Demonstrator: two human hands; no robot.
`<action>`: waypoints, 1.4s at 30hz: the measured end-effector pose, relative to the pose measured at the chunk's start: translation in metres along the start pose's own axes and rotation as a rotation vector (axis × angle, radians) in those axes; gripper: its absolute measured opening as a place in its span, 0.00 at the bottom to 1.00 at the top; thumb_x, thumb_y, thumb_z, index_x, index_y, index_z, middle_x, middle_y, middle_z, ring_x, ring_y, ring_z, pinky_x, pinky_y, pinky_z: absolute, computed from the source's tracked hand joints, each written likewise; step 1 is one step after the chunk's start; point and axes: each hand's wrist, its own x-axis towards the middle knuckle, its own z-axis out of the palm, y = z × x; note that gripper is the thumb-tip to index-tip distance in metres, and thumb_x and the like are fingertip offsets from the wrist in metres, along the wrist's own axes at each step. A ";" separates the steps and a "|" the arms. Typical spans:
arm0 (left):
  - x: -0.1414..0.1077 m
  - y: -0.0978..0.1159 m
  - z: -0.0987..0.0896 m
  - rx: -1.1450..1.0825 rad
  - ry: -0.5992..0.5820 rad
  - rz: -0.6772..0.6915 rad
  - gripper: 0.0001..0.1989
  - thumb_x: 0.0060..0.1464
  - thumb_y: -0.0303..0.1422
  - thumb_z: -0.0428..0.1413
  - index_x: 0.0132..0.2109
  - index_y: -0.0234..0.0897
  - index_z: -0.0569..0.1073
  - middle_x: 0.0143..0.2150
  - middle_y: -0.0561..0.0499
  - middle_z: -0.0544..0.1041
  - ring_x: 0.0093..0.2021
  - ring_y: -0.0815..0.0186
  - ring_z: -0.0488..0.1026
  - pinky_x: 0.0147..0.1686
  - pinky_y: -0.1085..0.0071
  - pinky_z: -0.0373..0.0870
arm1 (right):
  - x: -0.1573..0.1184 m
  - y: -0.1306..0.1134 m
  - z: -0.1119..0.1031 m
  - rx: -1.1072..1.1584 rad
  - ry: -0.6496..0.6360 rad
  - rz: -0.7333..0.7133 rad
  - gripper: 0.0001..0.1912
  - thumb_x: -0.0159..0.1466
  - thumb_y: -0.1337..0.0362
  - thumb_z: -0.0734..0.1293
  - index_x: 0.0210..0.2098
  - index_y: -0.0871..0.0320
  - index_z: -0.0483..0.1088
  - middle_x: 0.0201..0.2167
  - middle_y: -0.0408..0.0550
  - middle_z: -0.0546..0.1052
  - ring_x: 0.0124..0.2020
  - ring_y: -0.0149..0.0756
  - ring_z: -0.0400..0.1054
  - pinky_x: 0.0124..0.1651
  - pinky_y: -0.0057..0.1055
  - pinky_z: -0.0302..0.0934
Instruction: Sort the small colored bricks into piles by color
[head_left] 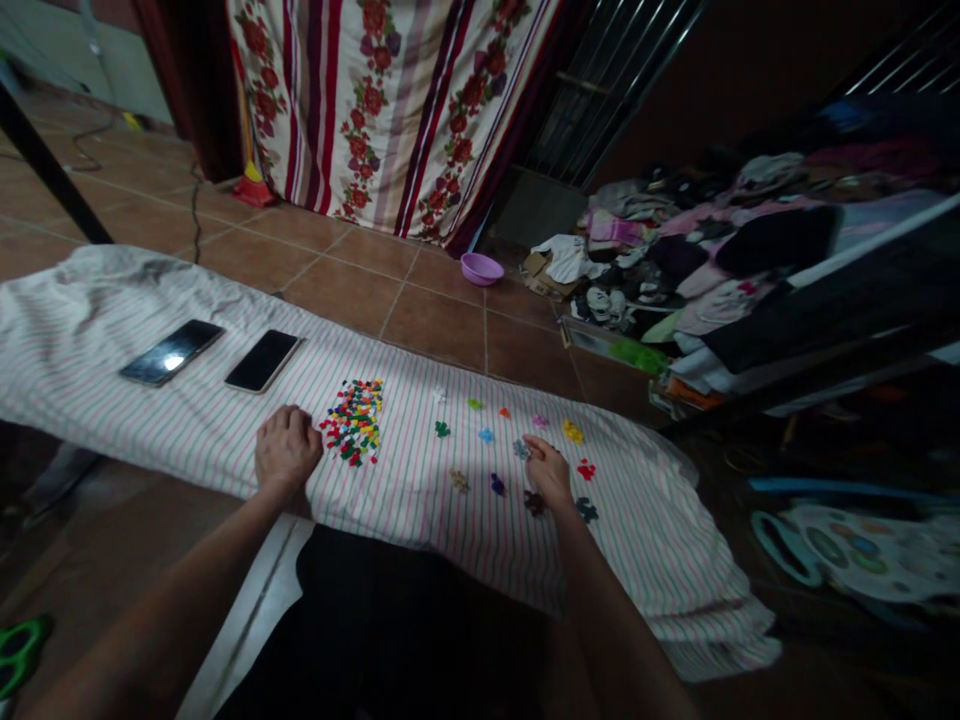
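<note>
My left hand [289,447] rests on the striped cloth with its fingers curled under, just left of a mixed pile of tiny coloured pieces [354,422]. What its fingers hold, if anything, is hidden. Thumb and forefinger of my right hand [549,470] come together at the edge of a small grey cluster [520,449]; a piece between them is too small to make out. Around that hand lie single-colour clusters: light blue [486,435], dark blue [497,484], brown [533,502], red [586,469], yellow [573,431] and pink [539,421].
More clusters lie leftward: white [439,395], dark green [442,429] and beige [458,480]. Two phones, one left [172,352] and one right [263,360], lie on the striped cloth [405,510]. Beyond are a purple basin [481,268] and heaped clothes [675,240].
</note>
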 end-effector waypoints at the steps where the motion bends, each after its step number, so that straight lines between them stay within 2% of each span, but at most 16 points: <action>1: 0.000 0.000 0.001 -0.005 0.004 0.000 0.11 0.56 0.32 0.47 0.43 0.35 0.71 0.49 0.41 0.74 0.49 0.54 0.70 0.48 0.59 0.62 | 0.001 0.001 0.000 0.003 -0.004 0.003 0.22 0.54 0.67 0.59 0.43 0.57 0.78 0.41 0.52 0.81 0.47 0.43 0.74 0.54 0.39 0.65; 5: -0.001 -0.002 0.003 -0.015 0.025 0.002 0.11 0.56 0.32 0.48 0.43 0.35 0.71 0.49 0.40 0.74 0.50 0.53 0.70 0.49 0.58 0.62 | 0.002 0.004 0.000 -0.015 -0.007 -0.004 0.24 0.54 0.67 0.58 0.45 0.59 0.78 0.42 0.53 0.81 0.47 0.43 0.74 0.54 0.39 0.65; 8: -0.001 -0.002 0.003 -0.018 0.036 0.010 0.10 0.56 0.32 0.49 0.43 0.36 0.71 0.49 0.40 0.74 0.50 0.53 0.70 0.49 0.58 0.62 | 0.002 0.002 0.000 -0.081 0.015 -0.063 0.23 0.54 0.66 0.57 0.43 0.58 0.78 0.41 0.54 0.81 0.46 0.43 0.74 0.53 0.39 0.65; 12: -0.001 -0.001 0.003 -0.010 0.037 0.019 0.10 0.55 0.31 0.49 0.43 0.36 0.70 0.49 0.41 0.74 0.49 0.53 0.70 0.48 0.58 0.62 | 0.000 -0.012 0.001 -0.164 0.124 -0.289 0.20 0.55 0.66 0.57 0.39 0.58 0.78 0.40 0.54 0.80 0.44 0.44 0.72 0.52 0.41 0.64; 16: -0.001 -0.002 0.005 -0.008 0.037 0.012 0.10 0.56 0.31 0.49 0.43 0.36 0.70 0.50 0.41 0.74 0.49 0.53 0.70 0.48 0.58 0.62 | -0.005 -0.047 0.011 -0.147 0.167 -0.494 0.19 0.59 0.64 0.56 0.39 0.58 0.77 0.39 0.55 0.79 0.44 0.45 0.70 0.52 0.44 0.63; 20: -0.001 -0.003 0.006 -0.026 0.036 0.012 0.10 0.56 0.31 0.49 0.44 0.35 0.71 0.50 0.40 0.74 0.51 0.53 0.69 0.49 0.58 0.62 | -0.018 -0.091 0.039 -0.061 0.020 -0.586 0.17 0.61 0.63 0.58 0.41 0.56 0.77 0.41 0.53 0.79 0.44 0.43 0.70 0.53 0.41 0.63; 24: -0.001 -0.001 0.004 -0.063 0.016 -0.006 0.11 0.56 0.31 0.48 0.44 0.35 0.71 0.51 0.39 0.73 0.51 0.52 0.68 0.50 0.56 0.62 | -0.039 -0.131 0.080 0.049 -0.211 -0.631 0.15 0.63 0.64 0.60 0.41 0.55 0.78 0.39 0.51 0.78 0.40 0.39 0.71 0.46 0.34 0.66; 27: 0.000 0.000 0.003 -0.085 0.003 -0.018 0.12 0.56 0.30 0.49 0.45 0.35 0.72 0.51 0.38 0.73 0.53 0.52 0.68 0.51 0.55 0.62 | -0.050 -0.155 0.111 0.082 -0.307 -0.675 0.13 0.64 0.65 0.61 0.40 0.54 0.78 0.36 0.49 0.77 0.37 0.37 0.71 0.44 0.32 0.66; 31: 0.000 -0.001 0.003 -0.066 0.002 -0.015 0.12 0.56 0.30 0.48 0.45 0.35 0.71 0.52 0.39 0.73 0.52 0.52 0.69 0.51 0.56 0.62 | -0.054 -0.181 0.148 0.081 -0.364 -0.715 0.14 0.64 0.68 0.61 0.41 0.53 0.78 0.37 0.48 0.75 0.40 0.36 0.70 0.47 0.31 0.65; 34: 0.000 -0.001 0.004 -0.052 0.004 -0.002 0.11 0.56 0.31 0.48 0.45 0.35 0.71 0.52 0.38 0.73 0.52 0.52 0.69 0.51 0.56 0.62 | -0.052 -0.195 0.168 0.062 -0.391 -0.695 0.15 0.64 0.71 0.61 0.42 0.53 0.78 0.39 0.48 0.75 0.42 0.36 0.70 0.50 0.32 0.64; 38: 0.000 -0.001 0.004 -0.049 0.010 -0.001 0.11 0.56 0.31 0.48 0.44 0.35 0.71 0.52 0.39 0.73 0.52 0.52 0.69 0.51 0.57 0.62 | -0.050 -0.202 0.183 0.032 -0.407 -0.656 0.17 0.63 0.73 0.60 0.41 0.53 0.78 0.39 0.48 0.75 0.42 0.36 0.70 0.50 0.32 0.63; 42: 0.001 -0.001 0.004 -0.067 0.010 -0.005 0.10 0.56 0.30 0.48 0.44 0.35 0.71 0.52 0.40 0.73 0.53 0.52 0.68 0.51 0.57 0.62 | -0.049 -0.204 0.187 0.008 -0.387 -0.632 0.17 0.62 0.74 0.60 0.41 0.53 0.77 0.36 0.46 0.73 0.39 0.35 0.69 0.48 0.31 0.63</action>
